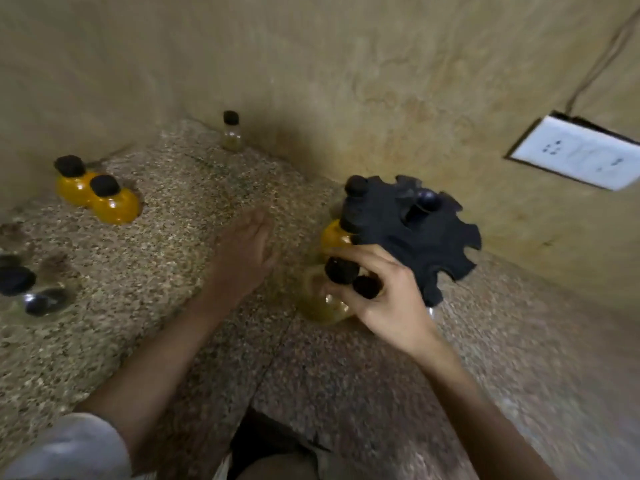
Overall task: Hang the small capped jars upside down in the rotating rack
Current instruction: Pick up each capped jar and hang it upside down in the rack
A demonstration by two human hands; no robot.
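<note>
- my right hand (377,289) is at centre right of the frame, fingers curled around the black caps of what look like two small jars (341,270), down at the lower left edge of the black notched rack (412,233).
- my left hand (242,247) is in the middle of the frame, flat and open over the speckled counter (173,237), holding nothing.
- a jar with yellow contents (334,237) sits at the rack's left edge, its cap (356,185) poking up above the disc, so it looks slotted in; blur keeps me from being sure.
- waiting jars: two yellow ones (97,195) at upper left, touching each other, one pale one (231,133) at the back by the wall, and some dark caps (15,280) at the far left edge.
- i judge i'm mid-way through slotting a jar into a notch.
- next calls for sliding the neck fully into a free notch so the cap catches, letting go gently, then turning the rack to bring an empty notch round, with the left hand fetching another jar.
</note>
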